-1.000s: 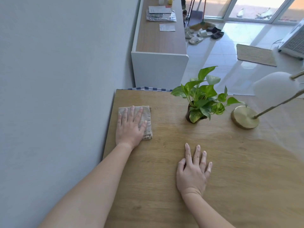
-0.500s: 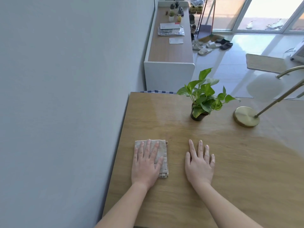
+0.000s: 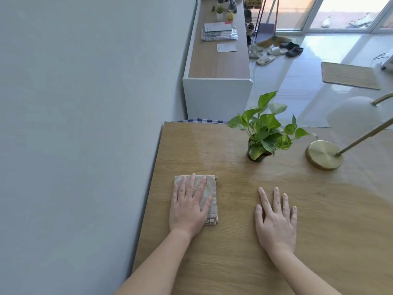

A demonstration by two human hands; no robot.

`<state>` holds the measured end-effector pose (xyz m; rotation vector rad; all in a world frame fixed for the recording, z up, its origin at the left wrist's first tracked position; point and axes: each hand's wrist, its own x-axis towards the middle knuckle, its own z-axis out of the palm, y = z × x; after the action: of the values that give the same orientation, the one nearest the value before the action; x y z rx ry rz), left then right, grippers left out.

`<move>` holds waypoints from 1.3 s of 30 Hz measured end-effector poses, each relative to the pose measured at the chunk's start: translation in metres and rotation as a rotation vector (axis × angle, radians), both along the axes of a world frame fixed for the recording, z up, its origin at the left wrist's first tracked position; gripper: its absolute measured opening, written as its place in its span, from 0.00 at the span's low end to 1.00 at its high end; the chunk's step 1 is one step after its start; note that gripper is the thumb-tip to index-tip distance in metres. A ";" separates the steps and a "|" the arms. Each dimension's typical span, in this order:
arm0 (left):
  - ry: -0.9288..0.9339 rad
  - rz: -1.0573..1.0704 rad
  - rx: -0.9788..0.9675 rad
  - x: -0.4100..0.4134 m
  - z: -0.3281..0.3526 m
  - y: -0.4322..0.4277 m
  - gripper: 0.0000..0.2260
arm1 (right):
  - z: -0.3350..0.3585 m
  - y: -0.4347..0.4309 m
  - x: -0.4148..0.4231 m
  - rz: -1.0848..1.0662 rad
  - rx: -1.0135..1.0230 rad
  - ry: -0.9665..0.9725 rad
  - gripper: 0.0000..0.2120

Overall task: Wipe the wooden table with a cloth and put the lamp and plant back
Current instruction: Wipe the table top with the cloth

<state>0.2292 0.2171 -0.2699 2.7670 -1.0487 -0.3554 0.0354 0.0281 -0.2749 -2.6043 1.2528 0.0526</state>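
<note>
a: where is the cloth [image 3: 211, 187] sitting?
b: it is lying folded on the wooden surface [image 3: 223, 262] near the left edge, at about nine o'clock from the right hand [image 3: 276, 220]. the left hand [image 3: 188, 207] is pressing flat on it, fingers [image 3: 192, 184] straight and slightly spread, gripping nothing.
a: and the right hand?
b: it is resting palm down on bare wood, fingers straight, holding nothing.
a: how is the cloth going to handle?
b: i am judging it soft, light and limp. flat palm pressure is probably suiting it better than a pinch, since a loose fold could be bunching up under a stroke.
a: the plant [image 3: 266, 133] and lamp [image 3: 353, 116]?
b: the plant is standing at about twelve o'clock from the right hand, and the lamp's base [image 3: 324, 155] at about two o'clock, apart from it. the pot [image 3: 257, 156] is looking small and light but tippy under its leaves, so i am thinking of holding it low round the pot. the lamp is looking top-heavy on its slanted stem, so the base and lower stem are seeming the safest hold.
</note>
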 end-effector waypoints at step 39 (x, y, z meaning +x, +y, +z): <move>0.003 -0.059 0.009 0.091 -0.005 -0.115 0.31 | -0.012 -0.009 0.005 -0.047 -0.060 -0.016 0.28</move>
<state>0.3204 0.1026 -0.2749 2.7469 -1.1325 -0.3734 0.0399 0.0196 -0.2868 -2.6184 1.3295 -0.0143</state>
